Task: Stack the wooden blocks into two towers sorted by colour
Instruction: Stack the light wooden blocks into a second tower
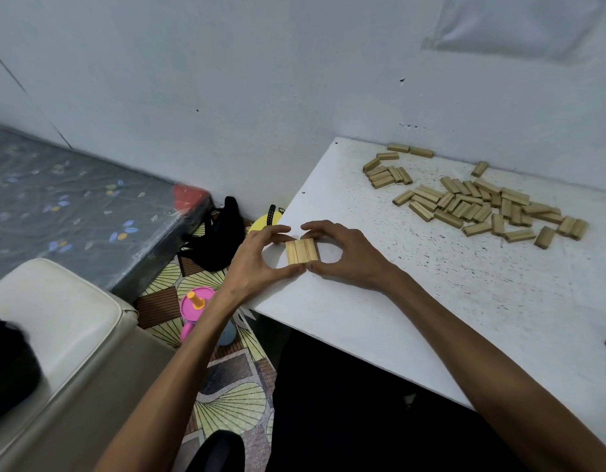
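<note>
Three pale wooden blocks (301,251) lie flat side by side, touching, in a neat square at the counter's (397,301) left edge. The left hand (257,257) and right hand (342,257) each pinch the row between curled forefinger and thumb, forefingers at the far ends and thumbs at the near ends. A loose pile (482,206) of the same tan blocks sprawls near the far right, by the wall (226,80). The counter is white and black-speckled. Left of it are a patterned floor (233,403), a black bag (223,233), a pink cup (194,304) and a bed (73,199).

Left hand (257,258) and right hand (347,258), fingers curled, pinch the blocks (301,252).
</note>
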A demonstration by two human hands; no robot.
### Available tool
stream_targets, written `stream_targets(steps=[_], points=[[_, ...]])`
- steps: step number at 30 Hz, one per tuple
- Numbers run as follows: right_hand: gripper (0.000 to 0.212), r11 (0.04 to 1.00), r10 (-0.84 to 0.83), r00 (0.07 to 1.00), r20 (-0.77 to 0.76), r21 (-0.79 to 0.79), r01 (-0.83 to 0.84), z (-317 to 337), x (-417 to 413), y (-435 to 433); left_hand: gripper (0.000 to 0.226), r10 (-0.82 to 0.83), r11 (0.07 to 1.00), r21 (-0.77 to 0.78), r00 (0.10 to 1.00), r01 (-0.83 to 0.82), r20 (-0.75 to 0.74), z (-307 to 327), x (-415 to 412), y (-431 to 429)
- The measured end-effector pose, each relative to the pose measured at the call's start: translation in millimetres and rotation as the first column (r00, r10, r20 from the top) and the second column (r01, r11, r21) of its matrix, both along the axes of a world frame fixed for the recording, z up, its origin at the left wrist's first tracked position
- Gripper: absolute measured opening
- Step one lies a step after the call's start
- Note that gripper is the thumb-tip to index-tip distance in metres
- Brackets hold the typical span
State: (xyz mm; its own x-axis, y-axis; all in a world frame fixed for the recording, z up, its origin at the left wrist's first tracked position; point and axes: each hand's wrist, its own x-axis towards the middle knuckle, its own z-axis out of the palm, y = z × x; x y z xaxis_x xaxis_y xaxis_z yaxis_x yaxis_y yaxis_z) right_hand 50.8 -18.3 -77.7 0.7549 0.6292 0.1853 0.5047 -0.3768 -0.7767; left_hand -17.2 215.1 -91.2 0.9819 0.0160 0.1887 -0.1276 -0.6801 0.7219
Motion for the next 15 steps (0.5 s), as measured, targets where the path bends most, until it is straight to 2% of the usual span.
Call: stream_targets(steps=[7, 10, 15], points=[[0.077, 1.000, 0.014, 0.999, -0.032, -0.013, -0.015, 0.9, 1.5, -0.5, 0.089, -0.027, 1.000, -0.001, 0.999, 0.027, -0.031, 2.1, -1.1, 0.9], [0.067, 0.999, 0.015, 0.999, -0.040, 0.032, -0.014, 2.7, 3.4, -2.4, 0.088, -0.056, 0.998, -0.013, 0.996, 0.055, -0.066, 3.0, -0.9, 2.9], [0.049, 0.996, -0.028, 0.997, -0.065, 0.081, 0.033, 4.1, 0.7, -12.6, 0.070, -0.078, 0.996, -0.054, 0.993, 0.074, -0.087, 13.0, -2.2, 4.8]])
